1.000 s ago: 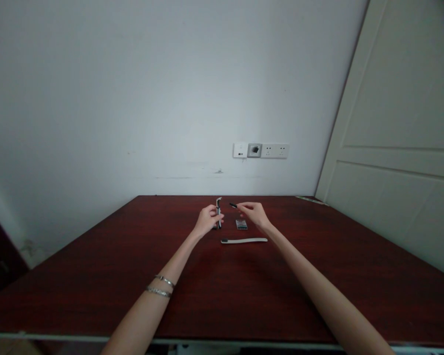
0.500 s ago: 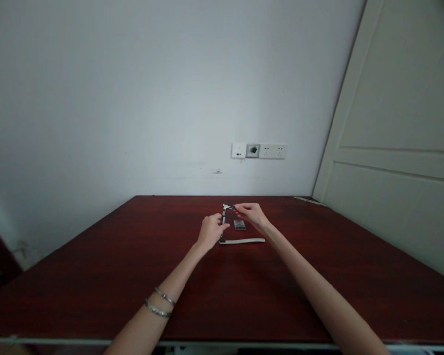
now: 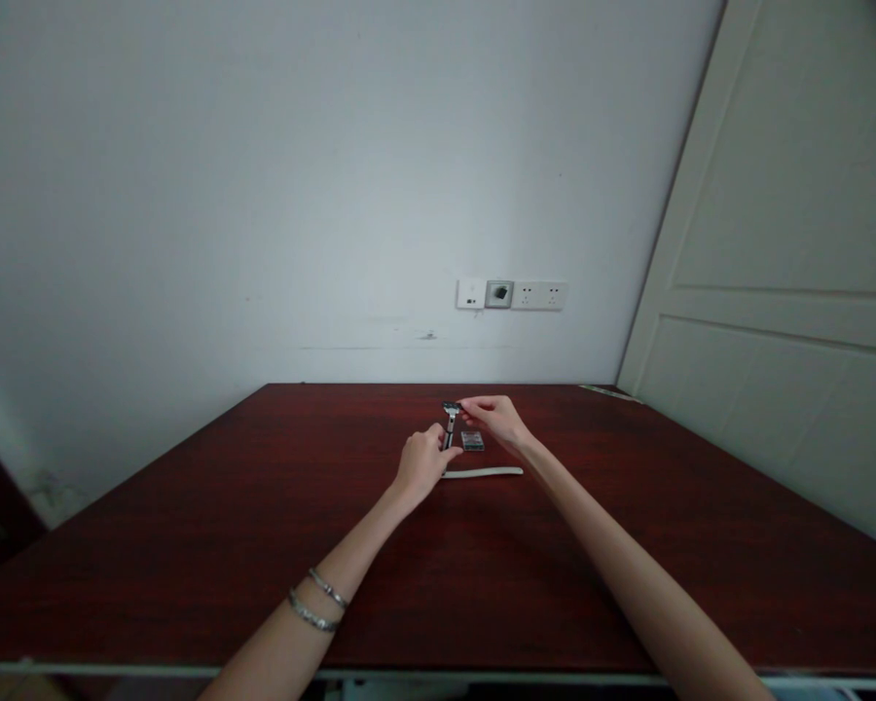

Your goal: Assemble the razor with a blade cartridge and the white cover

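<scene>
My left hand [image 3: 419, 461] grips the upright dark-and-silver handle of what looks like a razor [image 3: 450, 425], thumb and fingers on either side. At the top of the handle sits a wide white head with a black piece [image 3: 451, 405] across it, making a T shape. My right hand [image 3: 494, 420] pinches the right end of that black piece between thumb and fingertips. A long, slightly curved white strip [image 3: 486, 472] runs right from the lower end of the handle; my left hand hides where they meet. Just right of the handle lies a small clear case [image 3: 473, 441] with dark contents.
The dark red wooden table [image 3: 190, 545] reaches back to a white wall [image 3: 263, 195] with a row of sockets [image 3: 538, 295]. A pale panelled door [image 3: 788, 292] stands along the right side. A thin strip [image 3: 609, 393] lies at the table's far right edge.
The razor head has turned from pointing right to a T facing me, with the black piece on top. Both hands have shifted slightly, the left one to the right.
</scene>
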{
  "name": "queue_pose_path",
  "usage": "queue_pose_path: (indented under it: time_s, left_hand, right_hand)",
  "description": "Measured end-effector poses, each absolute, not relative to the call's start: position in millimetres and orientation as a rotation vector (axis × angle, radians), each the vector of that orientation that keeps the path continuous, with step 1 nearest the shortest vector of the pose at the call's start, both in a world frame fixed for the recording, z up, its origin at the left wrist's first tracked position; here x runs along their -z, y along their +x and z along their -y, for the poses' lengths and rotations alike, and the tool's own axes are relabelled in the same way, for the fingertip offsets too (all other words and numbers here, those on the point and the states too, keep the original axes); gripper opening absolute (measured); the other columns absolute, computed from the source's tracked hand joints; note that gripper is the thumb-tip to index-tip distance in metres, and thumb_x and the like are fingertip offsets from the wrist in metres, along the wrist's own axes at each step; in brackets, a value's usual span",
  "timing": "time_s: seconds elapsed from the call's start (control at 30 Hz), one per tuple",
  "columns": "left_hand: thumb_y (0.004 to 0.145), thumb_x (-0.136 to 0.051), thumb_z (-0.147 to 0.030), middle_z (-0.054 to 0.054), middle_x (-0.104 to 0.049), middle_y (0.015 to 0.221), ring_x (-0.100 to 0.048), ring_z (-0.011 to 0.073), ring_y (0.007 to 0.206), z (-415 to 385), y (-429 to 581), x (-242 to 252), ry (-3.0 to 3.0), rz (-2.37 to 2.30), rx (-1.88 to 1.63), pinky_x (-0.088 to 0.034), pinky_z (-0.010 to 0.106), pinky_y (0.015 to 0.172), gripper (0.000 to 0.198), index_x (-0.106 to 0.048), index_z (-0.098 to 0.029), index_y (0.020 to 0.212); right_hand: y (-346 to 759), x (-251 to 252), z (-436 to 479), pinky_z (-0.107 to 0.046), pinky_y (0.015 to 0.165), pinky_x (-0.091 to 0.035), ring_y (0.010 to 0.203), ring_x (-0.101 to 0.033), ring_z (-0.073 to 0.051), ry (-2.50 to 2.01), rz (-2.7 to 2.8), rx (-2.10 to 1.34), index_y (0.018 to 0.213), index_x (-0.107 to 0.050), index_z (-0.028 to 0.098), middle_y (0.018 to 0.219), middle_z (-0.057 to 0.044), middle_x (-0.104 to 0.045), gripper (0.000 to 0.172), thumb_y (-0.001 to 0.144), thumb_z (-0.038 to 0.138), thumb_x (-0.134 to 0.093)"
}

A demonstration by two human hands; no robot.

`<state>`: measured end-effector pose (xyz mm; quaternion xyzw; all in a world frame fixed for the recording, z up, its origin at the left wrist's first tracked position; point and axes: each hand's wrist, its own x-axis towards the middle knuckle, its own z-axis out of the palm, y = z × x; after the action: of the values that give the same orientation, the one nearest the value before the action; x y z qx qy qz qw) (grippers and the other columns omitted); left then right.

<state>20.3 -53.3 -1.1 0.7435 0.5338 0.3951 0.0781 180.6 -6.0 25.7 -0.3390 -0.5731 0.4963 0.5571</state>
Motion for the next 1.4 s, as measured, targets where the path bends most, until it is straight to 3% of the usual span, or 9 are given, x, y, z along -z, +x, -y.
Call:
queue_pose_path:
  time_s: [0.6,1.17,1.4]
  left_hand:
    - [0.069,-0.067,-0.035,0.004,-0.064,0.065,-0.058,0.0158,0.059,56,23,2,2.220,-1.569,-1.184,-0.034,0.022,0.056,0.021,-0.056,-0.017,0.070]
    - [0.078,-0.055,-0.040,0.006,-0.064,0.062,-0.055,0.0161,0.054,59,21,-1,2.267,-1.497,-1.176,-0.031,0.022,0.053,0.027,-0.061,-0.016,0.068]
    - [0.082,-0.049,-0.041,0.007,-0.065,0.064,-0.056,0.0159,0.057,64,23,-6,2.334,-1.567,-1.125,-0.032,0.023,0.056,0.031,-0.066,-0.016,0.077]
  right_hand:
    - [178,-26,7,-0.024,0.059,-0.049,0.056,-0.058,-0.010,-0.811,1.387,-1.151,0.077,-0.072,0.012,0.065,-0.004,-0.067,0.034,0.056,0.039,-0.074]
    - [173,-33,16,-0.027,0.062,-0.049,0.056,-0.057,-0.011,-0.821,1.366,-1.137,0.073,-0.072,0.012,0.062,-0.002,-0.066,0.032,0.054,0.037,-0.075]
    - [173,-34,17,-0.028,0.063,-0.048,0.056,-0.056,-0.011,-0.787,1.409,-1.087,0.075,-0.072,0.011,0.061,-0.002,-0.065,0.032,0.056,0.037,-0.074]
